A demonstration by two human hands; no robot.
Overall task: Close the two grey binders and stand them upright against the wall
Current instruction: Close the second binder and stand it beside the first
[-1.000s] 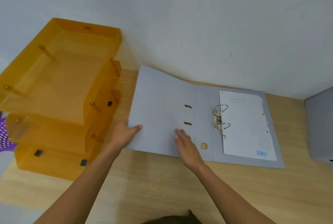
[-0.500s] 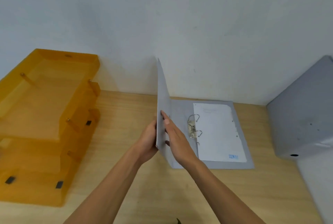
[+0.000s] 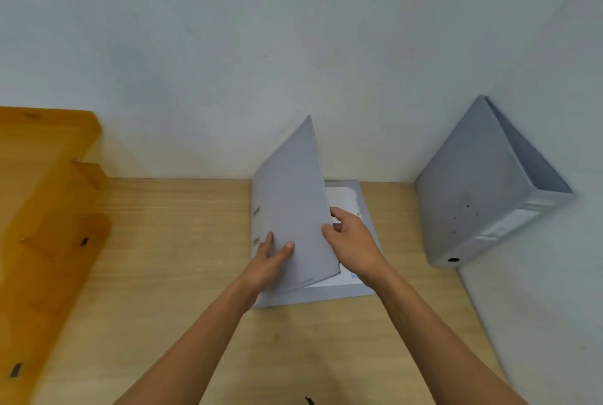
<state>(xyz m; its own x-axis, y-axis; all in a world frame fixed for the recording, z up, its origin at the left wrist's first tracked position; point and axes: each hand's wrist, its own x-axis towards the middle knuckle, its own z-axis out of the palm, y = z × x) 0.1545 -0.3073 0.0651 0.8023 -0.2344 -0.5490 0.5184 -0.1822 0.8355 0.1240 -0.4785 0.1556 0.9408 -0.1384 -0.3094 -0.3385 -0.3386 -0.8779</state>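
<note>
Both hands were on the front cover of the grey binder (image 3: 295, 205) lying near the middle of the table. The left hand (image 3: 266, 262) lay spread against the outer face of the raised cover, fingers (image 3: 268, 241) and thumb pointing up it. The right hand (image 3: 350, 243) curled round the cover's free edge, thumb on the outer face and the other fingers behind it, so it pinched that edge.

The pale wall (image 3: 293, 45) filled the upper half of the view and turned a corner on the right. Below it ran the wooden table (image 3: 179, 241). On the left stood an orange translucent stack of trays (image 3: 49, 192), blurred at its edges.

The second grey binder (image 3: 470, 196) stood closed in the right-hand corner, touching the wall, well apart from the first, with a round finger hole (image 3: 453, 259) low on its spine.

The first binder's back cover lay flat on the table close to the wall, while its front cover tilted over it, partly closed. A white sheet of paper (image 3: 342, 199) showed between the two covers. Two small slots (image 3: 256, 210) sat near the cover's hinge edge.
</note>
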